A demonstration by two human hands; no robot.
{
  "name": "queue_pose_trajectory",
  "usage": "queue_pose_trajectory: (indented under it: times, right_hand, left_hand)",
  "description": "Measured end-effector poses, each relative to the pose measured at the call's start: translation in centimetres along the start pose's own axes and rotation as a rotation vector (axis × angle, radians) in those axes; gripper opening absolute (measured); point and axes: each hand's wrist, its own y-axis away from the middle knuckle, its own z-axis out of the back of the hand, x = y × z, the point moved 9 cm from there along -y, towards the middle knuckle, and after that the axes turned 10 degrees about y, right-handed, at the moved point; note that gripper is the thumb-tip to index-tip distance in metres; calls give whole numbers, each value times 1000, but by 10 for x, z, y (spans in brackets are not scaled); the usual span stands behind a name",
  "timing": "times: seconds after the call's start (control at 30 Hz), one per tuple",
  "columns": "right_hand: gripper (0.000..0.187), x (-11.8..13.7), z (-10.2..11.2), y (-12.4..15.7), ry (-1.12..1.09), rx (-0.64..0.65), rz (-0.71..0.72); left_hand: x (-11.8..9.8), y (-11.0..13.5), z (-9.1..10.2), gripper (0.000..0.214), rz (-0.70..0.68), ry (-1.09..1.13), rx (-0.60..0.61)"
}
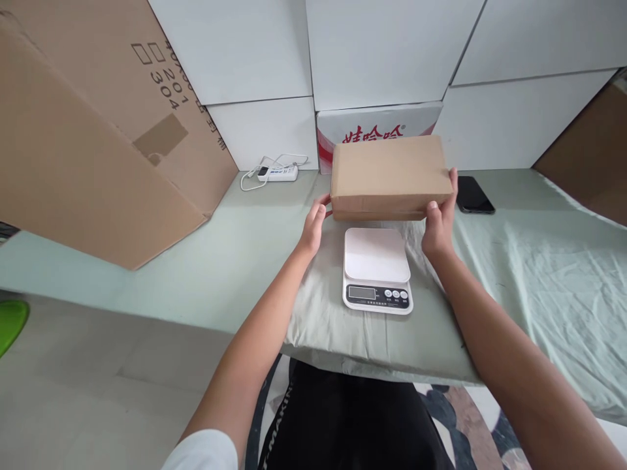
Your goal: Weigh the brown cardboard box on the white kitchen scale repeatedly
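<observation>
Holding, left hand: I see my left hand (313, 225) pressed against the left end of the cardboard box (389, 171), fingers curled round its lower corner.
Right hand: my right hand (438, 225) clasps the right end, thumb on the near face and fingertips up over the top edge.
Box: it is clamped between both hands, with its long axis running left to right, parallel to the desk's near edge. I cannot tell whether its underside rests on the cloth.
Key relation: the kitchen scale (376, 267) lies just nearer to me than the box, between my wrists. Its platter is bare and its display faces the near edge. Both hands are about equally near it.
Desk: the desk (539, 274) is covered in pale green cloth.
Farther out: a dark phone (474, 194) lies just right of the box. A power strip (278, 173) lies at the back edge. A red-and-white carton (377, 124) stands behind the box, and a large brown carton (98, 130) leans at the left.
</observation>
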Motion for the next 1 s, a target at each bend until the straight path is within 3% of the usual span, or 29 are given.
queue_pose_trajectory:
  times: [0.17,0.3,0.43,0.67,1.0]
  right_hand:
    - [93,48,25,26,27,-37,75]
    - [101,38,42,63,75,-27,-1]
    - [96,27,52,89,66,-48,-10]
    - [77,32,55,96,98,-111,1]
    - [70,37,56,96,139,-108,-27]
  left_hand:
    - [-40,39,-8,80,-101,-47,20]
    - [-47,82,-10,78,-49,-88,24]
    - [-43,111,-14,75,-7,-78,45]
    - [-41,119,-13,72,-8,-80,47]
    - [-38,119,-9,71,-12,-91,35]
